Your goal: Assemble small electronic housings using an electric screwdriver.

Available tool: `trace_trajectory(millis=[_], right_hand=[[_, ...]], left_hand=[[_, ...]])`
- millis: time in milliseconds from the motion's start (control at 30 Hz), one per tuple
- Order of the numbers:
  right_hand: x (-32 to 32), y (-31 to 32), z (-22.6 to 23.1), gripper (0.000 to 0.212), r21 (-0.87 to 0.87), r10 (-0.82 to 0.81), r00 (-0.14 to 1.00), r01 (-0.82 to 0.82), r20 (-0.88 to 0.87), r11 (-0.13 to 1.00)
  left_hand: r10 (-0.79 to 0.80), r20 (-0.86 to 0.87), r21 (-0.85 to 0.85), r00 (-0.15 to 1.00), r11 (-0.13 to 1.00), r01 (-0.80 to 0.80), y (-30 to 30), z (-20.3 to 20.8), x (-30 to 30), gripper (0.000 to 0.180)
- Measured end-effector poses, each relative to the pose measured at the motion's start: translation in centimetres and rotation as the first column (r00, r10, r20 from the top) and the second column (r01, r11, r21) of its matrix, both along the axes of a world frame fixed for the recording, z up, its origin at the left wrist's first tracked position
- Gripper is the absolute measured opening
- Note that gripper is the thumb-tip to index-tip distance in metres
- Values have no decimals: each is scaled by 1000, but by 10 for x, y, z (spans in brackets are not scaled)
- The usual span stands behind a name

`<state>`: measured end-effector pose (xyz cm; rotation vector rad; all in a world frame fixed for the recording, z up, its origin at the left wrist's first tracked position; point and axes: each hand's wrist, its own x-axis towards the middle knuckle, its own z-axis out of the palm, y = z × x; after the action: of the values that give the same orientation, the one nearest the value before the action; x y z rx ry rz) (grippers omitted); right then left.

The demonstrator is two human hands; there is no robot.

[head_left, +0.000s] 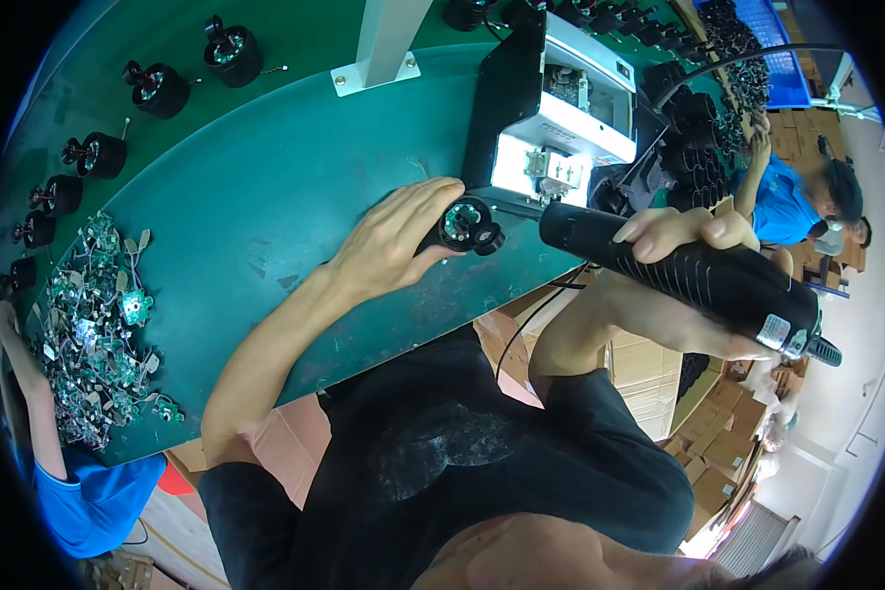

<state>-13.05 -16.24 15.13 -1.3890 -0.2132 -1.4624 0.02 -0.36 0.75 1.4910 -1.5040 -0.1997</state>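
The surface [256,206] is teal green, marked with darker smudges, and bears a heap of circuit boards [88,334] in green, white and tan. Black covers the power screwdriver [693,280], striped with thin pale curved lines and carrying a white label [775,330], and the round housing [470,228], whose inside shows green. The machine [582,133] pairs black with white, the crate [779,49] is blue, the cardboard boxes [728,449] brown, and the black shirt [551,462] has a blotchy whitish patch.
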Motion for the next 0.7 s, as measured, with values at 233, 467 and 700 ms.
trace_trajectory(millis=[233, 467, 700], right_hand=[[26, 11, -10, 82, 31, 53, 999, -53, 8, 998], [35, 9, -18, 80, -41, 170, 984, -172, -61, 984], [29, 8, -24, 80, -112, 268, 963, -269, -23, 957]], left_hand=[[-7, -2, -24, 1000, 1000, 7, 0, -2, 1, 70], [-9, 32, -37, 999, 999, 10, -2, 0, -3, 68], [35, 29, -58, 999, 998, -33, -2, -4, -5, 67]])
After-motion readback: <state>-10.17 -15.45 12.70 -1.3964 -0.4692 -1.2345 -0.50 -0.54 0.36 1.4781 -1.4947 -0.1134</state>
